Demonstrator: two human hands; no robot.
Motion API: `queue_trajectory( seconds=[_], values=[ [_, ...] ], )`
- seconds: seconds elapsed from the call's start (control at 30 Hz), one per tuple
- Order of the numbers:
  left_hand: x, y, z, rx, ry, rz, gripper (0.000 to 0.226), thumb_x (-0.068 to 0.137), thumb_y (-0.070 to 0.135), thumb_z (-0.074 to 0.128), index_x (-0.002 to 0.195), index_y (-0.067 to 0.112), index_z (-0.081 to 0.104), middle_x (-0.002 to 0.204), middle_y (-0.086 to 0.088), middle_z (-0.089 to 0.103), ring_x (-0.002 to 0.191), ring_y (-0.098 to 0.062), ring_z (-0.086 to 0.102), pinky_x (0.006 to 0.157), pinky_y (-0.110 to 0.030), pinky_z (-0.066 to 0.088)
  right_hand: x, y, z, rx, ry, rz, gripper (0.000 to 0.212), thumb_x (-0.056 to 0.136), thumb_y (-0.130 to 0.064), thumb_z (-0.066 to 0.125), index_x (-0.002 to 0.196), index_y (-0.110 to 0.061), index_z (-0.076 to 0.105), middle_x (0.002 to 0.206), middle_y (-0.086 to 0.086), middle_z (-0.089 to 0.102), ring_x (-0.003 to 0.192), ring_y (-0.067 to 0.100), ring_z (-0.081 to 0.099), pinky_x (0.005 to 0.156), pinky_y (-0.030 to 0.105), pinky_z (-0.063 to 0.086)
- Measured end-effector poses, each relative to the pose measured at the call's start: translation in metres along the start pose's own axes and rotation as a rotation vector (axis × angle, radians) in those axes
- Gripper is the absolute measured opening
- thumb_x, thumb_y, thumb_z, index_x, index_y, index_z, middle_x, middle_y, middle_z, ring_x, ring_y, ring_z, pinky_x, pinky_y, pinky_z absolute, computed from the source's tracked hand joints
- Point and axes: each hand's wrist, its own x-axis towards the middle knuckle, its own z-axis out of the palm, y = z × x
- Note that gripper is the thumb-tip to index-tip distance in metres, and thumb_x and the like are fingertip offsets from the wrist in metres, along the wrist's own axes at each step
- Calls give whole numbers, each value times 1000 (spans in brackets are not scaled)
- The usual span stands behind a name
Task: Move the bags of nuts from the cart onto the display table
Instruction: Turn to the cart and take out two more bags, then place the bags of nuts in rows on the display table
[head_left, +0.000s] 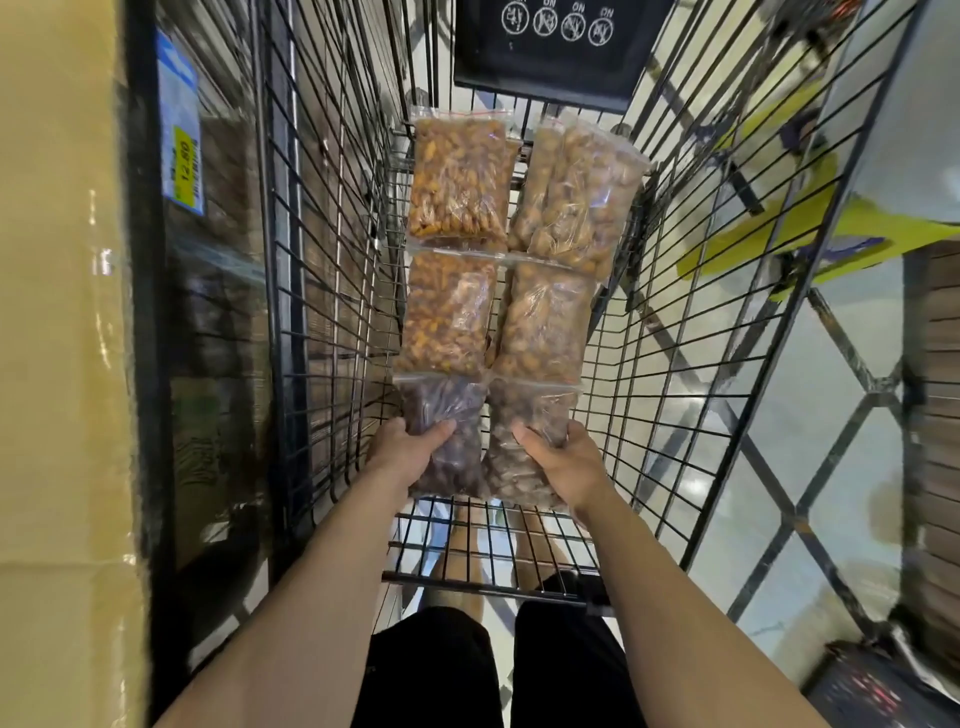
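Several clear zip bags of nuts lie in two rows on the floor of a black wire cart. My left hand grips the nearest left bag, filled with dark brown nuts. My right hand grips the nearest right bag of paler nuts. Beyond them lie two middle bags. At the far end lie an orange-brown bag and a stack of light brown bags. The display table edge runs along the left.
A black child-seat flap with warning icons closes the cart's far end. A price label hangs on the dark shelf edge at left. A yellow-green object lies on the glossy floor to the right, outside the cart.
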Motion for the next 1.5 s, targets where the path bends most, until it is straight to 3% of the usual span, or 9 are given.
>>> queue_trajectory(
  seconds=[0.1, 0.3, 0.53, 0.7, 0.83, 0.97, 1.13, 1.37, 1.5],
  values=[
    [-28, 3, -2, -44, -16, 28, 35, 87, 44, 84, 109, 23, 67, 111, -7, 77, 98, -28, 75, 87, -45, 60, -14, -3, -6, 9, 3, -15, 80, 68, -70, 93, 128, -26, 63, 113, 2, 81, 92, 28, 82, 81, 52, 68],
    [-88, 18, -12, -95, -21, 116, 34, 87, 51, 80, 109, 33, 63, 119, -1, 72, 111, -26, 69, 104, -50, 52, -58, -31, -24, 65, -48, -130, 53, 90, -35, 86, 131, -14, 60, 115, 8, 80, 87, 21, 83, 67, 38, 67],
    [-151, 67, -34, -150, -3, 339, 34, 91, 40, 81, 117, 25, 64, 123, -2, 71, 103, -22, 73, 80, -37, 62, -114, -83, -36, 132, -50, -275, 30, 96, -28, 82, 116, -21, 61, 107, 4, 83, 86, 22, 83, 62, 36, 66],
    [-201, 100, -50, -210, 39, 526, 31, 88, 29, 86, 113, 19, 73, 105, -1, 82, 94, -17, 80, 69, -30, 64, -161, -126, -40, 151, -21, -393, 89, 54, -75, 94, 126, -33, 62, 129, 2, 77, 111, 27, 78, 95, 61, 63],
    [-240, 119, -63, -228, 53, 662, 57, 79, 48, 90, 126, 23, 71, 119, 4, 78, 113, -16, 74, 97, -40, 60, -193, -157, -48, 160, -9, -485, 103, 68, -69, 92, 150, -23, 51, 141, 7, 71, 121, 32, 74, 83, 44, 67],
    [-274, 132, -72, -292, 112, 786, 94, 57, 75, 91, 133, 26, 68, 131, 0, 73, 123, -22, 69, 105, -50, 56, -215, -178, -60, 127, -11, -597, 118, 53, -83, 91, 151, -30, 52, 142, 0, 70, 123, 28, 72, 102, 59, 59],
    [-335, 147, -76, -357, 176, 897, 45, 74, 48, 92, 109, 24, 75, 107, 2, 81, 104, -20, 76, 97, -50, 60, -270, -217, -66, 178, -91, -662, 98, 66, -53, 98, 147, -19, 54, 127, 5, 79, 107, 28, 80, 85, 55, 66],
    [-399, 152, -72, -444, 230, 976, 34, 82, 32, 89, 111, 21, 75, 100, -3, 83, 92, -28, 80, 86, -54, 65, -270, -250, -91, -25, -134, -841, 133, 54, -93, 82, 163, -35, 36, 161, -12, 52, 140, 20, 59, 116, 55, 50],
    [-437, 145, -61, -496, 291, 1026, 29, 88, 28, 85, 112, 20, 72, 94, -4, 82, 74, -13, 80, 58, -24, 62, -319, -266, -100, -56, -175, -906, 120, 50, -89, 87, 148, -29, 54, 143, -4, 68, 125, 20, 70, 106, 52, 59]
  ],
)
